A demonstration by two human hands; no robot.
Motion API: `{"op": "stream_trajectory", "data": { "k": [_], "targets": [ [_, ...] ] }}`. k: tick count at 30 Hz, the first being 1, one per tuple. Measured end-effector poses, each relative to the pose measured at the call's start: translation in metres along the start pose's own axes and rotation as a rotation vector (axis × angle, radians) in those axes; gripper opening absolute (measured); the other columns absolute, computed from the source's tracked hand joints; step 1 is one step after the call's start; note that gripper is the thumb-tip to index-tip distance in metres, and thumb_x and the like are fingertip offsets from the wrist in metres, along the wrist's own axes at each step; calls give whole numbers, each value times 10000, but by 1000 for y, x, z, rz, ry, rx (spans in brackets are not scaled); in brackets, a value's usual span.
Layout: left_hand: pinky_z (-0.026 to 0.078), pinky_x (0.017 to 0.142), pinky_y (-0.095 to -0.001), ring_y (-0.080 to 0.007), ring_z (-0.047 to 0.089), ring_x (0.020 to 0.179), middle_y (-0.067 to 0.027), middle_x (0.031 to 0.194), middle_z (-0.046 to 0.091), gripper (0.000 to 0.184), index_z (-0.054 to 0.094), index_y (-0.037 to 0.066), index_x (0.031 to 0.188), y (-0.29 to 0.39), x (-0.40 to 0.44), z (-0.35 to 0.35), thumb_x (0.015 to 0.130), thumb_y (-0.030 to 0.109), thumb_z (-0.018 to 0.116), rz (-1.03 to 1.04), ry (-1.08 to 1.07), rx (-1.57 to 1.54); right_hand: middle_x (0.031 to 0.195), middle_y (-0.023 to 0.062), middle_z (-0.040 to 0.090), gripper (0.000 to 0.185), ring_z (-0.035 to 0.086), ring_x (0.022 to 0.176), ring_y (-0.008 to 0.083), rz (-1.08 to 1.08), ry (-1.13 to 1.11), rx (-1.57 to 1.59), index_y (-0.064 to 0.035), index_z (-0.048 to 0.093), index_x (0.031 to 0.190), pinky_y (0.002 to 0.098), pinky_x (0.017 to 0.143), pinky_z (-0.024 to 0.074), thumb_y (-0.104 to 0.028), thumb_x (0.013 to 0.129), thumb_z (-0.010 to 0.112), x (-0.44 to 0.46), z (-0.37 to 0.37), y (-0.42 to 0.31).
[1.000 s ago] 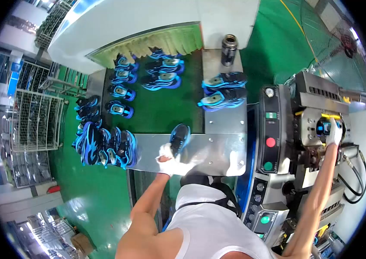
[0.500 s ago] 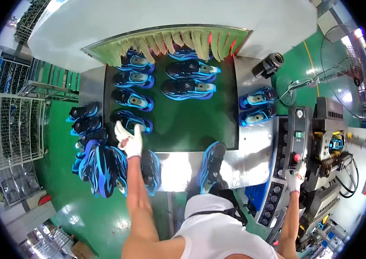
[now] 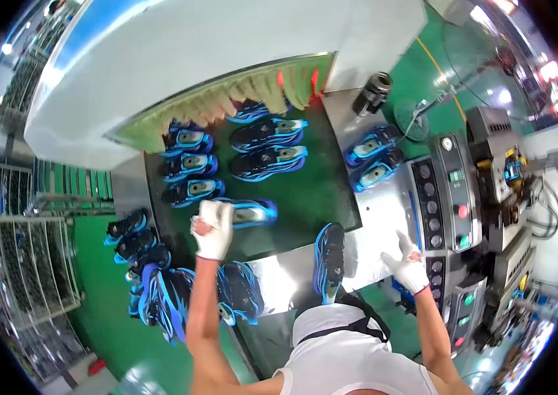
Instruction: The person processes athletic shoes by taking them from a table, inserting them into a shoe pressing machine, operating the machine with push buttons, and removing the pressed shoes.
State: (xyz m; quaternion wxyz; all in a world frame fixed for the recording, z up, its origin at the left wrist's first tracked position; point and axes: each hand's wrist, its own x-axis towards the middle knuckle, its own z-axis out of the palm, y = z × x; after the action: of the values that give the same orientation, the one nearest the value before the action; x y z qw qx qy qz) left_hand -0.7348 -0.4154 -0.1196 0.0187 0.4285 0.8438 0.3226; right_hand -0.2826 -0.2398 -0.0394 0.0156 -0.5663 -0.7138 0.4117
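My left hand (image 3: 213, 232), in a white glove with some bare fingers showing, is closed on the toe end of a black and blue sports shoe (image 3: 252, 213). That shoe lies over the front of the green belt (image 3: 279, 238), its heel pointing right. My right hand (image 3: 407, 264), gloved too, is open with fingers spread above the metal table edge, left of the control panel, holding nothing. Between my hands a single shoe (image 3: 329, 258) stands on the table's front edge. Two shoes (image 3: 268, 164) and a column of others (image 3: 190, 167) rest farther back on the belt.
A strip curtain (image 3: 226, 99) hangs over the machine opening. Right of the belt are a pair of shoes (image 3: 376, 172), a dark open flask (image 3: 372, 93) and a control panel (image 3: 451, 191) with buttons. Several shoes (image 3: 168, 289) are piled at the left.
My left hand has taken hold of the nearest shoe in the left column and shifted it right. My right hand has come away from the control panel, leftward toward the table. The view has turned.
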Motion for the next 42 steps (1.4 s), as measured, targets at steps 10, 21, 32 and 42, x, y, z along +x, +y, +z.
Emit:
{"op": "stream_trajectory", "data": {
  "k": [10, 21, 32, 42],
  "targets": [
    [501, 616, -428, -282, 673, 764, -80, 931, 683, 185, 723, 115, 993, 355, -77, 103, 854, 227, 672, 1132, -433, -363, 1138, 175, 697, 395, 666, 1076, 386, -531, 433, -194, -68, 683, 1144, 469, 947, 527, -196, 772, 714, -56, 9, 60],
    [513, 1034, -387, -278, 631, 1237, -180, 1367, 612, 476, 554, -8, 1400, 673, -201, 114, 940, 14, 677, 1072, -937, -994, 846, 10, 612, 522, 541, 692, 73, 409, 741, 1389, 21, 629, 1105, 271, 525, 414, -266, 776, 915, -329, -97, 207],
    [427, 1126, -472, -424, 552, 1330, -304, 1464, 523, 791, 399, -49, 1506, 900, -399, 329, 961, 454, 675, 987, -1061, -393, 645, 2, 524, 238, 449, 478, 93, 405, 1629, 1585, -26, 603, 752, 298, 407, 339, -149, 765, 806, -421, -81, 284],
    [577, 661, -384, -276, 734, 716, -167, 828, 726, 456, 628, -33, 1037, 990, -440, 433, 755, 281, 801, 835, -1163, -4, 621, -25, 513, 261, 485, 481, 89, 652, 1488, 1816, -32, 605, 789, 293, 419, 362, -101, 791, 857, -458, -66, 283]
  ]
}}
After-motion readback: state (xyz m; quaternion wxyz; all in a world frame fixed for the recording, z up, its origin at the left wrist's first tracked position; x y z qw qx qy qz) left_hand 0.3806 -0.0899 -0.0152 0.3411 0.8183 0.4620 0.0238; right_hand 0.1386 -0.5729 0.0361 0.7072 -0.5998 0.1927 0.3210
